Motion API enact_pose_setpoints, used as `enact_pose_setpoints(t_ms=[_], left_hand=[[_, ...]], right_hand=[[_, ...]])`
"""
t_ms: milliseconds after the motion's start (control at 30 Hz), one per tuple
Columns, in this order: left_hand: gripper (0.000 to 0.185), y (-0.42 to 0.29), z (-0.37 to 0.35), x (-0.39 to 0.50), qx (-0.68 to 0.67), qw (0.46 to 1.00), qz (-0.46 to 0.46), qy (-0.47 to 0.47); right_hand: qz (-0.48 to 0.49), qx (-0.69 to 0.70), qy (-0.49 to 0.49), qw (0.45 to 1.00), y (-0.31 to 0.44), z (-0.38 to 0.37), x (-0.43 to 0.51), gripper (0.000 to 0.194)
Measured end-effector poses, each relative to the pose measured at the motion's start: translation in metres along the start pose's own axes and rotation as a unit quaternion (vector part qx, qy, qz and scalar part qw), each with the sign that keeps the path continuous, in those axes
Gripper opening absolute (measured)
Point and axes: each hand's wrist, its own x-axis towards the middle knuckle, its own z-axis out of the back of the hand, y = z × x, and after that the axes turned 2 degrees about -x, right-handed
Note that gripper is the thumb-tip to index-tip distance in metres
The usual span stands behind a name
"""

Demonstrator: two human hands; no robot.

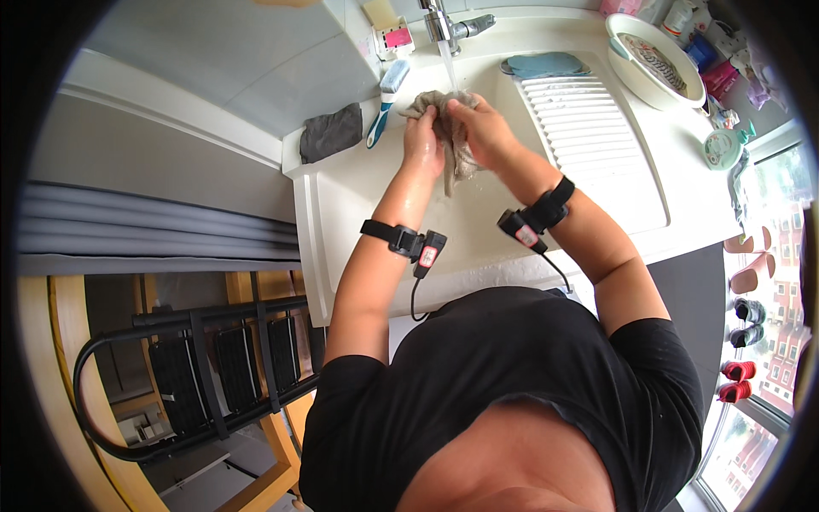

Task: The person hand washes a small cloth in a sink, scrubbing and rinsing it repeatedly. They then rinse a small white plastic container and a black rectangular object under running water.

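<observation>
A wet greyish-beige cloth is bunched between my two hands, its lower end hanging down over the basin of a white laundry sink. My left hand grips it on the left, and my right hand holds it on the right, thumb on top. Water runs from the chrome faucet onto the bunched fabric. Some folds are hidden behind my fingers.
A blue-and-white scrub brush and a folded dark grey cloth lie along the left rim. To the right are a ribbed washboard, a white basin holding fabric, and a green pump bottle. A black folding ladder stands at left.
</observation>
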Motion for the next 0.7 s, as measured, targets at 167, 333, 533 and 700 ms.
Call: enact_pose_setpoints(t_ms=[167, 333, 533, 700], left_hand=[[0.024, 0.026, -0.02, -0.018, 0.029, 0.994, 0.094, -0.056], [0.027, 0.021, -0.032, -0.015, 0.002, 0.995, 0.0, -0.103], [0.04, 0.015, -0.04, -0.01, 0.013, 0.993, 0.057, -0.105], [0.05, 0.025, -0.033, -0.003, 0.052, 0.992, 0.082, -0.085]], right_hand=[[0.093, -0.164, -0.18, 0.966, -0.013, -0.001, 0.013, 0.023], [0.155, -0.247, -0.1, 0.951, -0.016, 0.005, 0.011, 0.026], [0.058, -0.189, -0.093, 0.976, -0.002, -0.011, -0.012, 0.033], [0.111, -0.273, -0.137, 0.946, -0.008, -0.004, -0.011, 0.03]])
